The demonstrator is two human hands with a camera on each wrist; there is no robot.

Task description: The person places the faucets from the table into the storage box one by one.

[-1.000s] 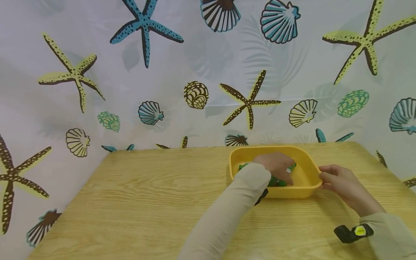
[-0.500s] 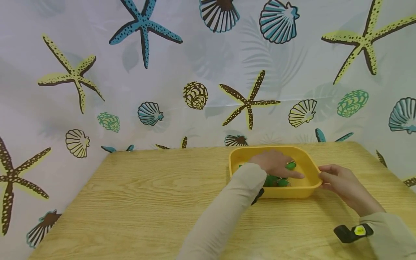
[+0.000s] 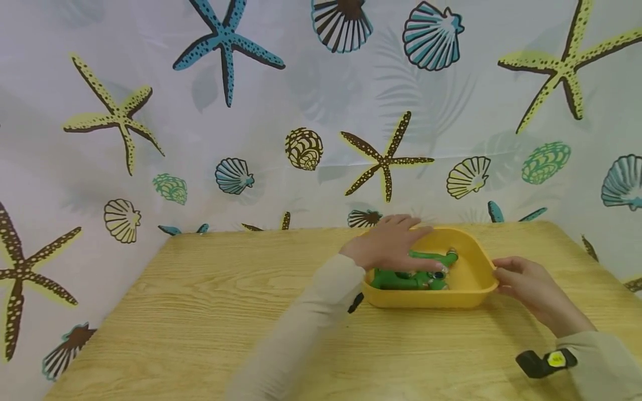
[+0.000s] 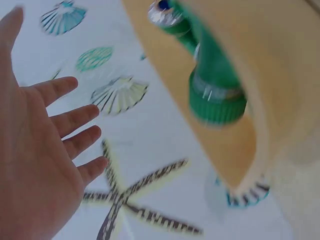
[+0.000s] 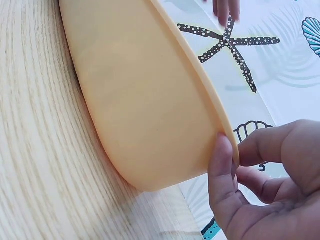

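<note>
Left hand (image 3: 388,242) flat, fingers spread above yellow bowl (image 3: 471,292), right hand (image 3: 526,284) pinching its rim, green toy (image 3: 408,275) inside

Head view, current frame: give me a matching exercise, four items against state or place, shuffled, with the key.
Items:
1. left hand
2. right hand
3. green bottles
4. wooden table

States:
A. lying inside the yellow tub
B. pinching the tub's right rim
C. fingers spread, holding nothing, above the tub's left side
D. bearing the tub, with the sea-print curtain behind it

Pairs: 1-C, 2-B, 3-A, 4-D
</note>
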